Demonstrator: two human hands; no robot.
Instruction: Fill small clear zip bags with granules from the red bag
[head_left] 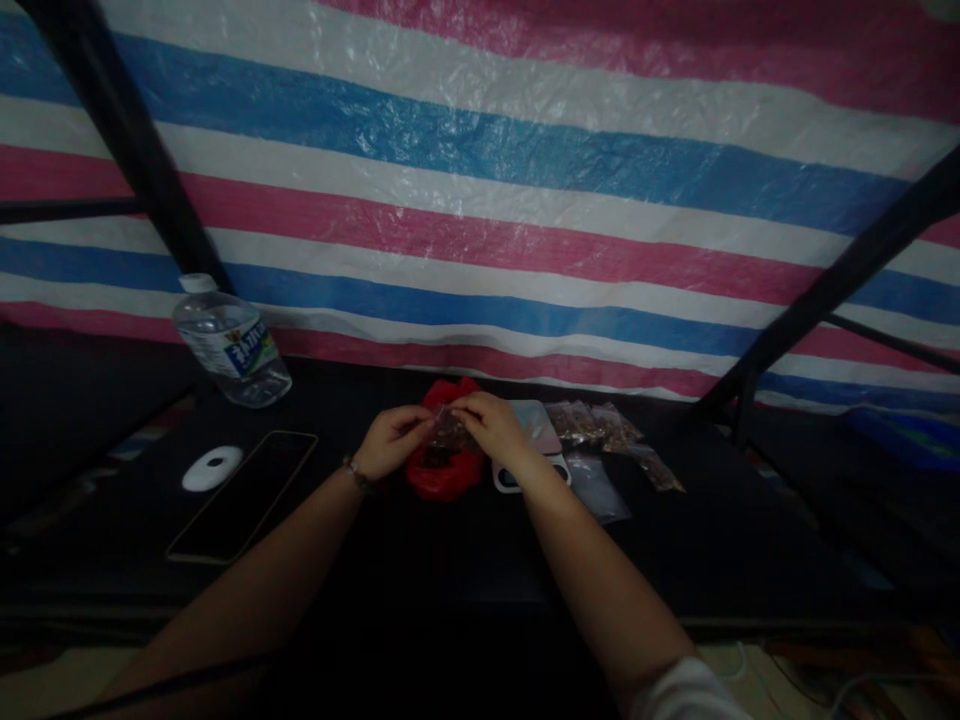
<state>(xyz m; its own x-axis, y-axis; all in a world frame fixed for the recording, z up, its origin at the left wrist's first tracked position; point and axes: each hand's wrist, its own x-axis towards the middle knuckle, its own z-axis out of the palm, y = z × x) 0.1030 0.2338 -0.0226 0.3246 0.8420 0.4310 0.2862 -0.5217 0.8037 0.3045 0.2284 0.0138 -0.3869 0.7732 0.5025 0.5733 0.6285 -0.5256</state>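
Note:
My left hand (391, 440) and my right hand (491, 425) meet over a red plastic bag (442, 470) on the dark table. Both pinch a small clear packet (448, 430) with dark contents, held between them just above the red bag. A small white digital scale (534, 440) lies right behind my right wrist. Several filled clear packets (596, 425) lie to the right of the scale, and an empty-looking clear bag (600, 490) lies in front of them.
A water bottle (231, 345) stands at the back left. A dark phone (244, 495) lies flat on the left, with a white round disc (213, 468) beside it. A striped tarp (525, 180) hangs behind, crossed by black frame bars (127, 140).

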